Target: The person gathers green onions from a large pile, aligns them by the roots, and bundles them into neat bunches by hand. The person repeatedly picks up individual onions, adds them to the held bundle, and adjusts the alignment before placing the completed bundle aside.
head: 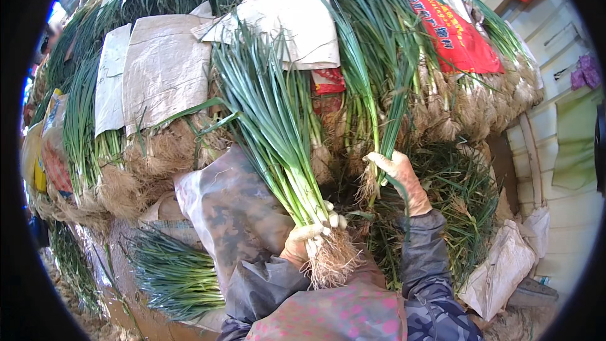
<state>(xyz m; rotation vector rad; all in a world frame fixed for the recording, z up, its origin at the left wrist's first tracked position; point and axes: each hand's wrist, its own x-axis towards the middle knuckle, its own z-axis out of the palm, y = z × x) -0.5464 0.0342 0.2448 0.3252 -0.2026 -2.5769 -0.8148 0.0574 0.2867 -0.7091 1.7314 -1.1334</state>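
My left hand (299, 242), which looks gloved, grips a thick bunch of green onions (294, 184) just above its roots. Their long leaves fan up and away from me, and the tangled pale roots (334, 258) hang by my apron (326, 315). To the right, my right hand (402, 177) holds a few more green onion stalks (390, 144) near their root end. A loose leaf droops over that wrist. Beyond both hands rises a large stack of green onions (364, 47), roots facing me.
Pale woven sacks (165, 71) and a red printed sack (457, 40) lie over the stack. A pile of trimmed leaves (454, 199) sits below my right hand. At lower left lies a separate green onion bundle (180, 274). A crumpled sack (502, 270) rests at lower right.
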